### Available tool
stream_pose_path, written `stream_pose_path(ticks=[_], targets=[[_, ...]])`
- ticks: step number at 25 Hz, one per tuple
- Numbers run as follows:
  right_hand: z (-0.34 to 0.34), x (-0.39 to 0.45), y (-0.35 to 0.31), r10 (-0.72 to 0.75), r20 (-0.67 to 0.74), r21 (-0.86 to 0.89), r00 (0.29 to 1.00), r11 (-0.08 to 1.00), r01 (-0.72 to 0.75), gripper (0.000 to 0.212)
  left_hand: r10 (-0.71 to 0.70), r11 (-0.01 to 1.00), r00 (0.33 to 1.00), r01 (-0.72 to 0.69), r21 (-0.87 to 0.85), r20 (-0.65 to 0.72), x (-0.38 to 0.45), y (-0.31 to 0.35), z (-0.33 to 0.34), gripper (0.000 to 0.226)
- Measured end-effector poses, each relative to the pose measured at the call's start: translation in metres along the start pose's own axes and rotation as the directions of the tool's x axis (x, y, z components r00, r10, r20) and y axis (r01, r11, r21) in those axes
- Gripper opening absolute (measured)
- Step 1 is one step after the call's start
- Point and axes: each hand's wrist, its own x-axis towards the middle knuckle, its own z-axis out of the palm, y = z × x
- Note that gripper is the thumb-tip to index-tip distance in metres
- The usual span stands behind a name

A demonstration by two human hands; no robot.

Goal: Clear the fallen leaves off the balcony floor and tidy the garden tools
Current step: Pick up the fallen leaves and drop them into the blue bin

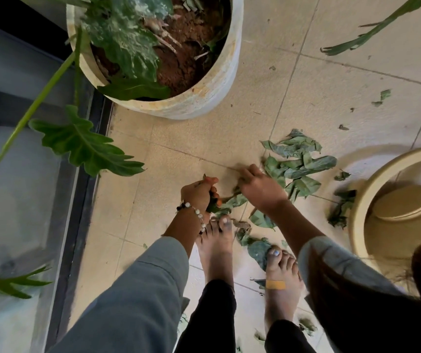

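Floor edge, left: the tiled balcony floor (184, 146) ran up against a dark door track (77, 200), with glass panels (13, 174) beyond it.
Far side: a big white planter (212, 93) full of reddish soil sat on the tiles, its split-edged leaves (84, 146) hanging out over the track and the left of the floor.
Right side: a beige tub (372, 189) closed off that edge, a round beige lid or bowl lying inside it.
Open room: bare tile lay between the planter and the hands, and more stretched off toward the upper right, dotted with small leaf scraps (382, 96) and one long leaf (372, 34).
Left hand (199, 194): curled tight round a bunch of green leaf pieces, beaded bracelet (196, 212) at the wrist, just beyond the toes of the left foot (217, 248).
Right hand (257, 187): down on the tiles at the near edge of the leaf pile (298, 164), fingers bent over the leaves and blurred; whether it actually gripped any, I couldn't tell.
Leaf pile: spread from the right hand out toward the tub, touching the hand on its left edge.
More leaves: several lay by the toes of the right foot (280, 273), a few against the tub wall, and others behind the heels.
Garden tools: I couldn't make any out.
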Motion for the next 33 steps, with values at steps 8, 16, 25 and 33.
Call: stream_pose_path(ticks=[8,16,25,33], targets=[[-0.052,-0.018,-0.017,0.359,0.263,0.94,0.896,-0.305,-0.154,0.016,0.009,0.989,0.986,0.016,-0.148,0.164,-0.035,0.008,0.007,0.022],[-0.084,-0.044,-0.02,0.438,0.269,0.793,0.858,-0.607,0.061,0.015,0.087,0.977,0.987,-0.111,0.183,0.134,-0.072,0.011,0.036,0.022],[-0.084,-0.075,0.014,0.283,-0.15,0.765,0.947,0.64,-0.07,0.026,0.002,0.945,0.994,-0.038,0.326,0.11,-0.077,0.0,0.079,0.056],[-0.043,-0.033,0.097,0.752,-0.025,0.601,0.659,0.538,-0.591,0.045,0.03,0.984,0.997,-0.041,0.173,0.067,-0.046,0.016,0.072,0.038]])
